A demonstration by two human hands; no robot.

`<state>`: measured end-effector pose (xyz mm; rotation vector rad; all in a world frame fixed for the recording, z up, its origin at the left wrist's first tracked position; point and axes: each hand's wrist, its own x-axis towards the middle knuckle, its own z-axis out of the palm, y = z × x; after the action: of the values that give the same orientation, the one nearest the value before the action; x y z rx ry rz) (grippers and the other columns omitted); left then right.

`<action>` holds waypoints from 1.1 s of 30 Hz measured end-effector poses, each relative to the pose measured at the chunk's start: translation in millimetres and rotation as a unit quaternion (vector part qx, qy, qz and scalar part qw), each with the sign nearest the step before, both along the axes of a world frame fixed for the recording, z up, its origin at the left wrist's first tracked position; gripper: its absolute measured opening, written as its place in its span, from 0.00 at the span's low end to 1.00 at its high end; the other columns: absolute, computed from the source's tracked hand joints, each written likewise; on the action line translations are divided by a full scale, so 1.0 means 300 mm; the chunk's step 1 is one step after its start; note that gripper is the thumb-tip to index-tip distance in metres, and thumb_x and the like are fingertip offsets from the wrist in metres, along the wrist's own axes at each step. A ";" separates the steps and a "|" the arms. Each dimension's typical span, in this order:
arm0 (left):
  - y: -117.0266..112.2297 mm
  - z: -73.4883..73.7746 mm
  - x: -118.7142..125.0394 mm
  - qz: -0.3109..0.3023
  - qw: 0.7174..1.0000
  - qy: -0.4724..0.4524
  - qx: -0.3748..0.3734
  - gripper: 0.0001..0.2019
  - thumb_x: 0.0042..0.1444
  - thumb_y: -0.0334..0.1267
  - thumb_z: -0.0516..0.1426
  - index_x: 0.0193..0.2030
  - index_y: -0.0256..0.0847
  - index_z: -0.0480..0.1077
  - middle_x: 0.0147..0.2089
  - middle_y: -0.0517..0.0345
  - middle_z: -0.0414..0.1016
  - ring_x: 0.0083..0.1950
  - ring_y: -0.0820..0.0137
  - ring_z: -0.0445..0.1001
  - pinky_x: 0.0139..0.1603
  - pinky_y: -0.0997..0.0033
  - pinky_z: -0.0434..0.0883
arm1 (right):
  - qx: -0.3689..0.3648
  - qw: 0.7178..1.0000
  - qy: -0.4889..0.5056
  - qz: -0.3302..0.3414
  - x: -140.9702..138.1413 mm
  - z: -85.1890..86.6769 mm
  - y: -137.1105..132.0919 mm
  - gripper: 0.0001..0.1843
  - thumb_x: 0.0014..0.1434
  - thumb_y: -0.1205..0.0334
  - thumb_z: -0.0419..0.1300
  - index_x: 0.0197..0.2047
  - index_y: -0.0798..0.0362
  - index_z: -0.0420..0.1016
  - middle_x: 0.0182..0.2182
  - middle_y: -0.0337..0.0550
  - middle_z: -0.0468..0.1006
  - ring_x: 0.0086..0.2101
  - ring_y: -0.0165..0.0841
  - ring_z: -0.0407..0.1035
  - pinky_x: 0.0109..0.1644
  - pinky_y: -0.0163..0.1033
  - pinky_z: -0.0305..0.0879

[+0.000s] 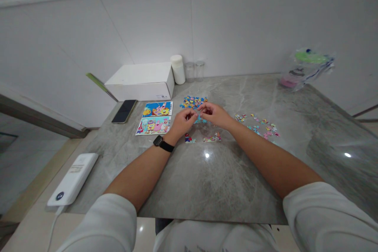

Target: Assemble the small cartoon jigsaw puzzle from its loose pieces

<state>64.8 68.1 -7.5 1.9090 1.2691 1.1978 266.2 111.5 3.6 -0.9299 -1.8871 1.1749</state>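
My left hand [183,122] and my right hand [215,114] meet over the middle of the table, fingertips almost touching. Both are closed in a pinch around what looks like a small pale puzzle piece, largely hidden by the fingers. Light blue puzzle pieces [202,119] lie just beneath the fingertips. Behind the hands is a heap of mixed puzzle pieces [193,101]. Closer to me are two partly joined groups, a dark and red one [189,139] and a pinkish one [213,138]. More loose pieces [267,129] are scattered to the right of my right forearm.
Two cartoon picture cards [154,125] and a phone [124,111] lie on the left. At the back stand a white box [141,80], a white bottle [177,70] and two clear glasses [195,72]. A plastic bag [305,69] is at back right; a white corded device [73,179], front left.
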 end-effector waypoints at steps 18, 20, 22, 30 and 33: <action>0.017 -0.024 -0.022 0.000 0.968 0.227 0.108 0.06 0.65 0.36 0.61 0.46 0.44 0.79 0.47 0.50 0.81 0.52 0.58 0.76 0.58 0.55 0.72 | 0.136 0.965 -0.219 -0.038 0.041 -0.022 0.019 0.06 0.60 0.66 0.64 0.39 0.50 0.83 0.32 0.39 0.83 0.32 0.32 0.72 0.39 0.37 0.62; 0.019 -0.030 -0.022 -0.012 0.962 0.249 0.108 0.06 0.65 0.36 0.62 0.45 0.44 0.81 0.48 0.49 0.80 0.51 0.57 0.76 0.57 0.55 0.72 | 0.145 0.960 -0.238 -0.038 0.031 -0.030 0.014 0.06 0.60 0.67 0.65 0.39 0.49 0.84 0.32 0.39 0.83 0.32 0.33 0.72 0.39 0.37 0.61; 0.020 -0.035 -0.023 -0.024 0.956 0.270 0.108 0.07 0.64 0.36 0.62 0.45 0.45 0.82 0.48 0.49 0.80 0.51 0.58 0.77 0.56 0.55 0.72 | 0.152 0.955 -0.251 -0.037 0.022 -0.036 0.009 0.06 0.59 0.68 0.65 0.39 0.49 0.84 0.33 0.39 0.84 0.32 0.33 0.72 0.39 0.37 0.61; 0.026 -0.052 -0.026 -0.029 0.947 0.300 0.108 0.09 0.63 0.36 0.62 0.46 0.45 0.84 0.47 0.50 0.80 0.49 0.58 0.77 0.54 0.56 0.73 | 0.149 0.950 -0.270 -0.045 0.019 -0.042 0.006 0.06 0.60 0.66 0.66 0.39 0.49 0.85 0.35 0.41 0.85 0.33 0.35 0.73 0.41 0.39 0.63; 0.027 -0.055 -0.026 -0.029 0.948 0.298 0.106 0.09 0.63 0.36 0.62 0.45 0.45 0.84 0.47 0.49 0.80 0.49 0.58 0.77 0.54 0.56 0.73 | 0.145 0.949 -0.275 -0.051 0.020 -0.045 0.008 0.06 0.61 0.66 0.66 0.39 0.49 0.85 0.35 0.41 0.84 0.33 0.34 0.73 0.42 0.39 0.63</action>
<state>56.9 76.4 -23.9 2.5740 1.3979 0.7670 272.1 113.8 -10.0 -1.2550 -2.3304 0.5804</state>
